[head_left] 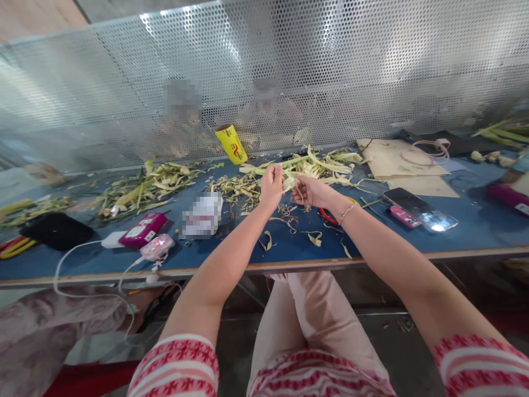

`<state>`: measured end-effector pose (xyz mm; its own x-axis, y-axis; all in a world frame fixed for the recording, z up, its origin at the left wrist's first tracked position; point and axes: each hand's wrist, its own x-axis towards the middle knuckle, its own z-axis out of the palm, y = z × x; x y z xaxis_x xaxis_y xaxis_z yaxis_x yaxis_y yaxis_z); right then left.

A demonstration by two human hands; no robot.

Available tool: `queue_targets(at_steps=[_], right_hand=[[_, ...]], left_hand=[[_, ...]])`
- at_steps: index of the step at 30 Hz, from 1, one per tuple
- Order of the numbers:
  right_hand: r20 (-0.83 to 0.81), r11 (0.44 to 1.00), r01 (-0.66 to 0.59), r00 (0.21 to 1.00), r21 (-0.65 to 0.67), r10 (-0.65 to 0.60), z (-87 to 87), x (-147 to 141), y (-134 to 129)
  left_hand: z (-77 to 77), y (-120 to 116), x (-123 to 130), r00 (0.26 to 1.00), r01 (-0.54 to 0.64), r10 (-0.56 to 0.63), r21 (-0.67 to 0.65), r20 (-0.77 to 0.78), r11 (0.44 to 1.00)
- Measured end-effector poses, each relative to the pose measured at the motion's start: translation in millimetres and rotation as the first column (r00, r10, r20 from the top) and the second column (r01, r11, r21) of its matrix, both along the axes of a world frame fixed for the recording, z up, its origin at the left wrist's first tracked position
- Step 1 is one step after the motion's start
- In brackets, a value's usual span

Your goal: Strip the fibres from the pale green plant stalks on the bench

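Note:
Over the middle of the blue table, my left hand is closed around a pale green plant stalk. My right hand is just to its right, its curled fingertips pinching a whitish leaf at the stalk's end. The fingers partly hide the held end. Behind and around both hands spreads a heap of pale green leaves and stalks. Dry scraps are strewn below my hands. A red and yellow ring-shaped item rests beneath my right wrist.
A yellow tube leans near the perforated metal panel. Leftward are another leaf pile, a white packet, a purple device with a cable, and a black pouch. Phone and cardboard lie rightward. Another person's leg shows lower left.

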<state>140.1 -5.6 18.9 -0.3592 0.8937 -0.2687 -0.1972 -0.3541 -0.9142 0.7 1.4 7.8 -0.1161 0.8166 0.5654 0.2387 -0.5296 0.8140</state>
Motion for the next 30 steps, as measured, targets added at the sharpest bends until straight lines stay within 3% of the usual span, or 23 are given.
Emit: queue_targets(at_steps=[3,7,11,14,17,21,23,26,30], right_hand=[[-0.024,1.0,-0.021,0.999,0.015,0.021,1.4,-2.3,-1.2],[-0.107,0.997,0.05,0.993,0.051,-0.044,2.9,-6.3,-2.7],[-0.189,0.982,0.123,0.977,0.145,-0.095,2.6,-4.7,-1.9],[-0.253,0.962,0.166,0.961,0.219,-0.108,1.0,-0.8,1.9],[-0.314,0.943,0.22,0.94,0.251,-0.135,-0.3,2.9,6.5],[-0.341,0.926,0.247,0.929,0.286,-0.143,-0.3,4.3,8.3],[-0.307,0.911,0.248,0.94,0.331,-0.145,-0.6,3.2,7.4],[-0.216,0.866,0.255,0.96,0.43,-0.176,-2.6,1.4,6.6],[0.017,0.728,0.239,0.946,0.643,-0.325,-4.6,1.7,7.5]], left_hand=[[1.9,-2.6,0.9,0.999,-0.023,0.024,0.016,-0.025,1.0],[2.0,-4.3,3.6,0.999,-0.022,0.021,-0.027,-0.027,0.999],[3.5,-3.6,6.1,0.98,0.134,-0.106,-0.166,0.167,0.977],[8.7,-4.9,6.8,0.877,0.377,-0.237,-0.293,0.418,0.878],[14.4,-8.7,5.9,0.744,0.548,-0.269,-0.328,0.612,0.769],[15.3,-13.0,5.0,0.649,0.666,-0.388,-0.244,0.654,0.705],[13.0,-12.9,5.8,0.657,0.667,-0.443,-0.196,0.61,0.719],[8.4,-9.6,8.4,0.748,0.557,-0.388,-0.191,0.538,0.808],[3.1,-3.4,11.1,0.881,0.382,-0.291,-0.198,0.372,0.903]])
